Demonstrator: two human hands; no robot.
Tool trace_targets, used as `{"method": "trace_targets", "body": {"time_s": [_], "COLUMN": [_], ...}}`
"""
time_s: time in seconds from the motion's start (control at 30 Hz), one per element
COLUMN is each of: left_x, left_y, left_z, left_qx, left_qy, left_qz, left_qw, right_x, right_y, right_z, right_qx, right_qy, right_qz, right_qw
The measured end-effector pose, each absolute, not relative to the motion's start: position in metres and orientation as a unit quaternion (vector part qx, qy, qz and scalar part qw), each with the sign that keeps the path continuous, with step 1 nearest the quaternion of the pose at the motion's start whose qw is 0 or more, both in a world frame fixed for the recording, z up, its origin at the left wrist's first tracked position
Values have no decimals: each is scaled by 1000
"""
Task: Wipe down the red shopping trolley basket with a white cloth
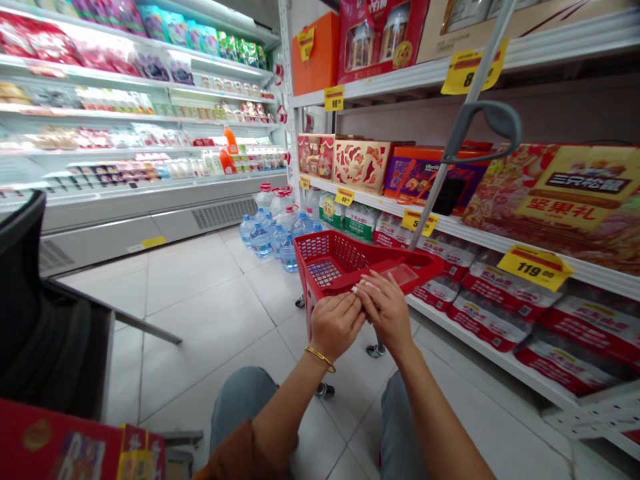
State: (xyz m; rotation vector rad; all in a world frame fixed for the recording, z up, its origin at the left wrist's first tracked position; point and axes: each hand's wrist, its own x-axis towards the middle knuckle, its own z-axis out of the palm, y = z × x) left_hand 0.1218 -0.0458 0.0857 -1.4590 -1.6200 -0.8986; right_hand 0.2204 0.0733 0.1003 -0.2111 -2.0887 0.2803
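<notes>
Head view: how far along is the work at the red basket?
Done: nothing visible; the red basket looks empty, its grey handle raised. In hand: left hand and right hand meet at its near rim, fingertips touching; anything held is too small to tell. Left: packs sit on the shelf beside it.

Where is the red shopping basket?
In the head view, the red shopping basket stands just beyond the left hand and right hand, water bottles behind it, shelving on its right.

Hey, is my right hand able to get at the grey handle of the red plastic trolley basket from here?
Probably yes. The right hand sits at the rim of the red plastic trolley basket, touching the left hand; the grey handle rises above it with nothing between.
</notes>
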Motion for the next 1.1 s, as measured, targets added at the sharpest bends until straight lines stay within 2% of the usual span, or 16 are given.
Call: {"method": "trace_targets", "body": {"time_s": [0.43,1.1], "left_x": [120,117], "left_y": [-52,-58], "left_z": [90,88], "left_qx": [-581,-575], "left_qy": [-629,-630], "left_qz": [-345,-352], "left_qw": [384,386], "right_x": [221,229], "right_y": [87,138], "right_z": [96,106], "right_qx": [-86,-153], "right_qy": [-861,-836], "right_qz": [80,192], "right_qw": [495,490]}}
